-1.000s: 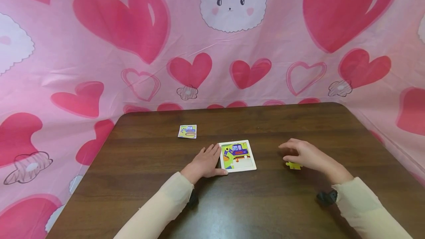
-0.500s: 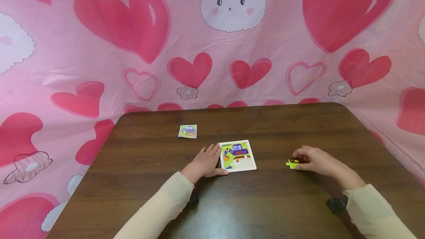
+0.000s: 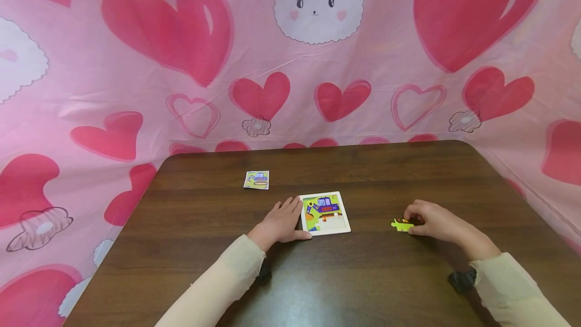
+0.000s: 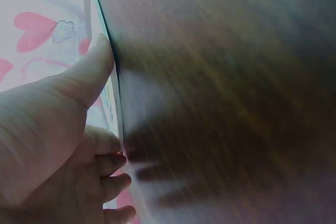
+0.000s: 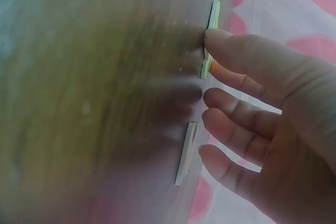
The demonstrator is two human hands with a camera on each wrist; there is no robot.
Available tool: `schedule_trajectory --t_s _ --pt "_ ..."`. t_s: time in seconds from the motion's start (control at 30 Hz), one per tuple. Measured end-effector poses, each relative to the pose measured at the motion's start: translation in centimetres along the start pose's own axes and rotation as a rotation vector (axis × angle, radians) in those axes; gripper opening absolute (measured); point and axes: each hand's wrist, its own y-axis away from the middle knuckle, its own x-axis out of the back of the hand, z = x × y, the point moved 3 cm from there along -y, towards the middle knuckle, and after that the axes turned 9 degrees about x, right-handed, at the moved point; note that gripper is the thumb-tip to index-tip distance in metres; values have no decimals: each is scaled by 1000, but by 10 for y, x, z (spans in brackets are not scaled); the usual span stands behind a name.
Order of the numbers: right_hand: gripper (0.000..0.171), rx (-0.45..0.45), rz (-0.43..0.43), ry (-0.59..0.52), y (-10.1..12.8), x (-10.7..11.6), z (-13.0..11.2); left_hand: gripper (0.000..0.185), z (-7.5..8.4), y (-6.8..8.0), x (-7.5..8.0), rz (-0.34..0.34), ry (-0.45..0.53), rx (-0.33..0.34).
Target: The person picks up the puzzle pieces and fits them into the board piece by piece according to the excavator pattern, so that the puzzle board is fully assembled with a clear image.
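My left hand [image 3: 283,222] rests against the left side of a white-framed jigsaw puzzle tray [image 3: 345,218], fingers stretched along its edge and thumb by the near corner. A purple excavator shows in the tray, above a bare pale patch at lower right. Off to the right, my right hand [image 3: 433,220] pinches a yellow-green and brown jigsaw piece [image 3: 401,226] between thumb and forefinger, low at the tabletop. In the right wrist view, a second piece [image 5: 186,153] lies on the table near the other fingertips; its printed face is mostly hidden.
A small picture card [image 3: 256,180] with the same excavator lies behind and left of the tray. The dark wooden table [image 3: 336,276] ends at the back against a pink heart-patterned cloth [image 3: 376,54].
My right hand has drawn back to the right and lowered its thumb and forefinger onto the jigsaw piece, which has shifted slightly. My left hand and the tray have stayed in place.
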Motion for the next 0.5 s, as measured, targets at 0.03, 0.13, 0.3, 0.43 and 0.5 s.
schedule_trajectory --t_s 0.03,0.13,0.3,0.43,0.5 --pt "23 2 2 -3 0 0 0 91 0 0 0 1 1 0" --pt "22 0 3 -13 0 1 -1 91 0 0 0 2 0 -3" --pt "22 -32 -3 -44 -4 1 -2 90 0 0 0 0 0 -4" --pt "22 -30 10 -61 -11 3 -6 90 0 0 0 -1 5 -3" --pt "22 -15 23 -68 -14 4 -9 90 0 0 0 -1 4 -4"
